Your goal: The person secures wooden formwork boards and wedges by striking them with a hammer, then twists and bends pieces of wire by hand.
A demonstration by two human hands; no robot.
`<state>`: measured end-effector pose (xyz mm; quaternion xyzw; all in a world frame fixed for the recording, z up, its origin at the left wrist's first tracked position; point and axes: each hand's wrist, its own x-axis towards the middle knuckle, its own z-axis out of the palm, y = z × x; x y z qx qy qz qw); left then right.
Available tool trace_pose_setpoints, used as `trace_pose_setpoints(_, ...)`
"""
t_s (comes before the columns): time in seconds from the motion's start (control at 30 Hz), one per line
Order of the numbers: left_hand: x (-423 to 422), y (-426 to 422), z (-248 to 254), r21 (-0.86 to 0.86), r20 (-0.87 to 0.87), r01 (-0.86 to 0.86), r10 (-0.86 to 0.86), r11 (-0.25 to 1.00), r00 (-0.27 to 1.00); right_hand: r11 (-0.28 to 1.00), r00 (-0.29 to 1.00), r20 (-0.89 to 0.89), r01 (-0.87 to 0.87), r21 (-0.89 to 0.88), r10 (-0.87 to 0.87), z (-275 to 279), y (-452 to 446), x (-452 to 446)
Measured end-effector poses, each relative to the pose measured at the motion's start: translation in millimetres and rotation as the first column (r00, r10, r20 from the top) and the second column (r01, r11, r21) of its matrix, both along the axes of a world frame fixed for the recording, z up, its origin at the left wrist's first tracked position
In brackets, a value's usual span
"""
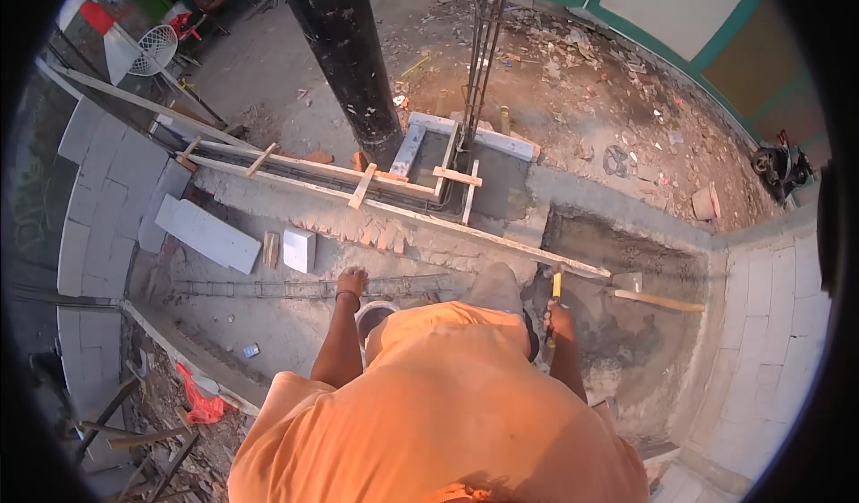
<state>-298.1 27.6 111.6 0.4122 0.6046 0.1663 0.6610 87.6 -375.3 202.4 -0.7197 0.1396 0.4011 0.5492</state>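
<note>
My right hand [560, 320] is closed around a yellow-and-black handled tool [557, 285], held upright beside my right knee. The tool's working end is too small to make out. My left hand [352, 281] is held out ahead of the bucket [372, 311], its fingers curled, with nothing visible in them. My orange shirt hides part of the bucket. A white block [299, 250] lies just beyond my left hand, with a small wooden piece [271, 249] to its left. A long timber board [412, 208] runs along the low wall in front of me.
Steel rods [484, 55] rise from the formwork, near a thick black column [344, 51]. Right of me lies a pit [626, 243] with wet-looking mortar and a loose wooden stick [659, 301]. A white slab [208, 234] lies left; block walls [761, 324] stand on both sides.
</note>
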Motion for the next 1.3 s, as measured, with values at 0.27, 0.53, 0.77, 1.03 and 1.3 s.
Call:
trace_pose_setpoints(0.27,-23,-69,46,-0.021,-0.136,0.308,-0.308,0.951,0.942,0.988,0.990,-0.130,0.028,-0.154,-0.048,-10,-61,-67)
trace_pose_setpoints(0.53,-190,-176,70,-0.486,-0.554,-0.113,-0.205,0.866,0.807,0.834,0.781,-0.601,-0.439,-0.335,0.170,-67,-232,-156)
trace_pose_setpoints(0.77,-135,-170,37,-0.394,-0.250,0.229,-0.344,0.890,0.905,0.879,0.823,-0.568,-0.276,-0.389,0.007,-141,-306,-173)
trace_pose_setpoints(1.03,20,-171,162,0.165,-0.095,0.394,-0.383,0.904,0.919,0.977,0.923,-0.382,-0.050,-0.207,-0.034,-69,-182,-77)
trace_pose_setpoints(1.3,-128,-192,64,-0.375,-0.255,0.285,-0.394,0.882,0.883,0.990,0.925,-0.357,-0.141,-0.006,0.129,-22,-62,-44)
